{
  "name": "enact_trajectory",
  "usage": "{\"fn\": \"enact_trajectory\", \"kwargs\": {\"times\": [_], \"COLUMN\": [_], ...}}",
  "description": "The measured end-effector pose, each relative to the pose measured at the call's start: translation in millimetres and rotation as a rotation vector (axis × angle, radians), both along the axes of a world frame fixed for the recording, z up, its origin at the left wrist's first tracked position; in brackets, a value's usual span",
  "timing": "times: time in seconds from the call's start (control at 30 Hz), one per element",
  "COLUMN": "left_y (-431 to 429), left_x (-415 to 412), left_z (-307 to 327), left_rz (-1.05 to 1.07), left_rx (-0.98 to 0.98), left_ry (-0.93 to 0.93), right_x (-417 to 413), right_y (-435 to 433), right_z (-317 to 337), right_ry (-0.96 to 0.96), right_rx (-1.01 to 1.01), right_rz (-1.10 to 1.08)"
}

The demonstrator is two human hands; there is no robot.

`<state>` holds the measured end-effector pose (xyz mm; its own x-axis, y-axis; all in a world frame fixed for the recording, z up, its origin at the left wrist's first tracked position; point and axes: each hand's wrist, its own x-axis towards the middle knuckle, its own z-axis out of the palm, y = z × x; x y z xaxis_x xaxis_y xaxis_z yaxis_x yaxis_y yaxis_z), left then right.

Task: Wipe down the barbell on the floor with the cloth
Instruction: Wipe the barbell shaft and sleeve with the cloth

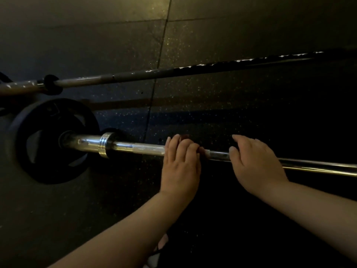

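Observation:
A chrome barbell [135, 147] lies on the dark speckled rubber floor, running from lower left to right. A black weight plate [52, 140] sits on its left sleeve. My left hand [181, 163] is curled over the shaft just right of the sleeve, pressing a dark reddish cloth [201, 151] against the bar. Most of the cloth is hidden under my fingers. My right hand [255, 163] drapes over the shaft a little farther right, thumb on the near side and fingers over the top.
A second, duller barbell [135, 76] lies on the floor behind, roughly parallel, with a dark collar [51, 84] near its left end. A seam in the floor mats [154, 89] runs away from me. Part of a foot or sandal [160, 246] shows between my forearms.

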<state>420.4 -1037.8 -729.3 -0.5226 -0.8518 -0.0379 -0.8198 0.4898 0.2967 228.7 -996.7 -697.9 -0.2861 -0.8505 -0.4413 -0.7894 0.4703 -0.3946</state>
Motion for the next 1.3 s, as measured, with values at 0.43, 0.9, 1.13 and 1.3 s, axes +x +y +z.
{"fn": "enact_trajectory", "kwargs": {"times": [0.43, 0.9, 1.13, 1.3], "left_y": [-2, 5, -24, -9], "left_x": [2, -12, 41, 21], "left_z": [-5, -2, 2, -2], "left_rz": [0.166, 0.082, 0.215, -0.002], "left_rx": [0.002, 0.051, 0.009, 0.005], "left_ry": [0.092, 0.061, 0.149, 0.091], "right_x": [18, 53, 51, 73], "right_y": [7, -5, -8, -5], "right_z": [-26, -23, -27, -27], "right_ry": [0.217, 0.218, 0.219, 0.240], "right_rx": [-0.199, -0.203, -0.213, -0.252], "right_rz": [-0.065, 0.012, 0.030, 0.168]}}
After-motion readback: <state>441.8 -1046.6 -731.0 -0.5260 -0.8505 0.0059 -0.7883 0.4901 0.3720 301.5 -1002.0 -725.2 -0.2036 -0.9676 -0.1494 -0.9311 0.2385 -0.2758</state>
